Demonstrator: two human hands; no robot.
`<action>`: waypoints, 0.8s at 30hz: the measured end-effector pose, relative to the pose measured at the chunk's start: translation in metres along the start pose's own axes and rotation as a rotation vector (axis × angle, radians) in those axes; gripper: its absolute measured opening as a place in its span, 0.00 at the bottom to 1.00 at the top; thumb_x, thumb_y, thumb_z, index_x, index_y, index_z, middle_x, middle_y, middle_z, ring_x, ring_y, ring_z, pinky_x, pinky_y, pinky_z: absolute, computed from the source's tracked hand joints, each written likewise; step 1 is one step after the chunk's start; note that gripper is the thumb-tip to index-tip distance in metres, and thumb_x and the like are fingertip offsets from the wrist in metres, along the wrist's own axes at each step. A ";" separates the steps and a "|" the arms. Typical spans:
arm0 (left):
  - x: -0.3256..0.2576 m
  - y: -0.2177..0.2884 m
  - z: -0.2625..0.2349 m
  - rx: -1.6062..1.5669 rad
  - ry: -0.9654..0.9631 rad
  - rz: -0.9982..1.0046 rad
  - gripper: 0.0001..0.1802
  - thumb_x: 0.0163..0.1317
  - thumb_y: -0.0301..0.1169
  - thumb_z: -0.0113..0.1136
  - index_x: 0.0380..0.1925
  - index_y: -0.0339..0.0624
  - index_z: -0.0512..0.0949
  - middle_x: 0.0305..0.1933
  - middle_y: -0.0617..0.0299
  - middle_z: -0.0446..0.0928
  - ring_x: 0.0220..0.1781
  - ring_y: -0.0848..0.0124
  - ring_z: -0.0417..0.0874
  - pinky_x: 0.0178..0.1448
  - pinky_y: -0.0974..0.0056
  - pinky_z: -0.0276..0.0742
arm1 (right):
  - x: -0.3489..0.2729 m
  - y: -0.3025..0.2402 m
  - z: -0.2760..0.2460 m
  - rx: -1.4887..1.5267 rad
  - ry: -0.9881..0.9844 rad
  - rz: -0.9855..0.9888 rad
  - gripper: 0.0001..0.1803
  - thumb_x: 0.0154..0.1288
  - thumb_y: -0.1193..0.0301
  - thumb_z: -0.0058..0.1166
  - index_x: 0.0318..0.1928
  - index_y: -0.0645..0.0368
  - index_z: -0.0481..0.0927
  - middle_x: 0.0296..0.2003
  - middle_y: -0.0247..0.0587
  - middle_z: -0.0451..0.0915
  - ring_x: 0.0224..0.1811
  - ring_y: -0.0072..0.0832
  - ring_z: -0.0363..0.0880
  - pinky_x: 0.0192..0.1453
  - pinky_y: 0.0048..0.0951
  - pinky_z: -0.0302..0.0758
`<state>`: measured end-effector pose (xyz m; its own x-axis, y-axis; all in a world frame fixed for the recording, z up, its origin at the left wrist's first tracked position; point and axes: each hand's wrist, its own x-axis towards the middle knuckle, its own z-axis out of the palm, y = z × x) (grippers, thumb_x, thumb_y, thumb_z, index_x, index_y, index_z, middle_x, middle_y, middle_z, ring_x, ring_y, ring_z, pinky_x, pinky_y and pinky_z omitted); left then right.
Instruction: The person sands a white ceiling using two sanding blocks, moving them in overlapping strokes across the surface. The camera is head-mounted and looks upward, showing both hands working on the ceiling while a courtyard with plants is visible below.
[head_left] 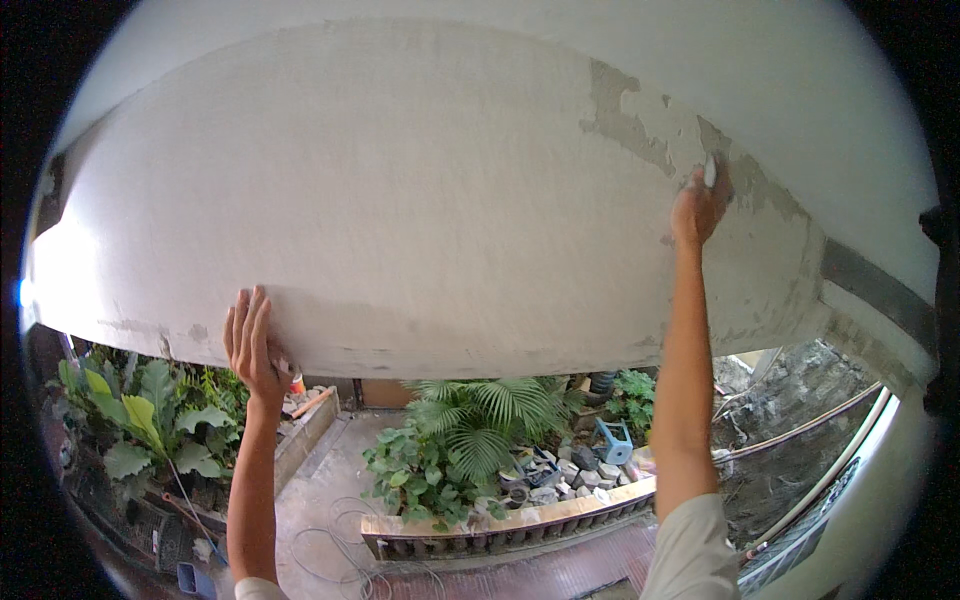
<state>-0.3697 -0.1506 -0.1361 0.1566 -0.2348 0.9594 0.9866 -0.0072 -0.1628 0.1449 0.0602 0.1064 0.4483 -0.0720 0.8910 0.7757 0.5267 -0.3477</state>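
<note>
A broad pale plastered surface [450, 200] fills the upper part of the head view, its lower edge curving across the middle. My left hand [254, 345] rests against it near that lower edge, fingers stretched upward. At the upper right, my right hand [703, 208] is raised and closed around a scraper [711, 171] whose pale, blurred blade meets the surface. Grey bare patches [625, 122] with ragged edges show beside the scraper, where the lighter coating is gone. The scraper's handle is hidden in my fist.
Below lie a planter with a low balustrade wall [520, 520], palm fronds [480, 410], loose stones and a blue plastic stool [613, 442]. Leafy plants [150, 410] stand at the left. A loose cable [335, 555] coils on the floor; pipes [810, 430] run along the right.
</note>
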 end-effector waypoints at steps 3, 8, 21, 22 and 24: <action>0.001 0.004 0.002 0.011 0.020 -0.030 0.21 0.71 0.34 0.42 0.57 0.38 0.77 0.61 0.52 0.78 0.69 0.53 0.73 0.73 0.48 0.62 | -0.018 -0.006 0.004 -0.150 0.101 0.034 0.27 0.75 0.61 0.40 0.70 0.57 0.63 0.72 0.47 0.59 0.76 0.44 0.54 0.79 0.51 0.45; 0.005 0.011 0.003 0.000 0.036 -0.087 0.21 0.69 0.32 0.44 0.57 0.37 0.77 0.61 0.52 0.79 0.69 0.53 0.73 0.73 0.48 0.62 | -0.068 -0.073 0.009 -0.013 0.004 -0.328 0.30 0.77 0.56 0.33 0.73 0.56 0.60 0.73 0.51 0.56 0.77 0.46 0.51 0.79 0.54 0.41; 0.052 0.016 0.015 -0.071 -0.119 0.069 0.24 0.65 0.24 0.48 0.62 0.40 0.72 0.68 0.53 0.72 0.74 0.52 0.65 0.75 0.45 0.58 | -0.042 -0.005 -0.015 0.021 0.000 0.016 0.28 0.77 0.58 0.35 0.71 0.57 0.62 0.73 0.49 0.56 0.77 0.49 0.49 0.78 0.56 0.43; 0.063 0.014 0.018 -0.086 -0.132 0.105 0.24 0.64 0.23 0.49 0.62 0.41 0.72 0.68 0.55 0.72 0.74 0.53 0.65 0.76 0.45 0.58 | -0.039 -0.001 -0.011 0.002 0.034 0.139 0.28 0.76 0.59 0.37 0.70 0.59 0.62 0.72 0.49 0.57 0.77 0.49 0.50 0.78 0.56 0.43; 0.085 0.012 0.026 -0.091 -0.156 0.152 0.26 0.63 0.23 0.51 0.63 0.45 0.71 0.69 0.58 0.72 0.75 0.56 0.64 0.77 0.46 0.57 | -0.037 0.000 -0.001 -0.103 0.096 0.206 0.28 0.74 0.62 0.40 0.70 0.61 0.63 0.71 0.50 0.59 0.76 0.49 0.50 0.78 0.55 0.43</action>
<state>-0.3432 -0.1451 -0.0504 0.3149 -0.0868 0.9452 0.9443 -0.0722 -0.3212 0.1287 0.0622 0.0731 0.6378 -0.0546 0.7683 0.7026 0.4500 -0.5513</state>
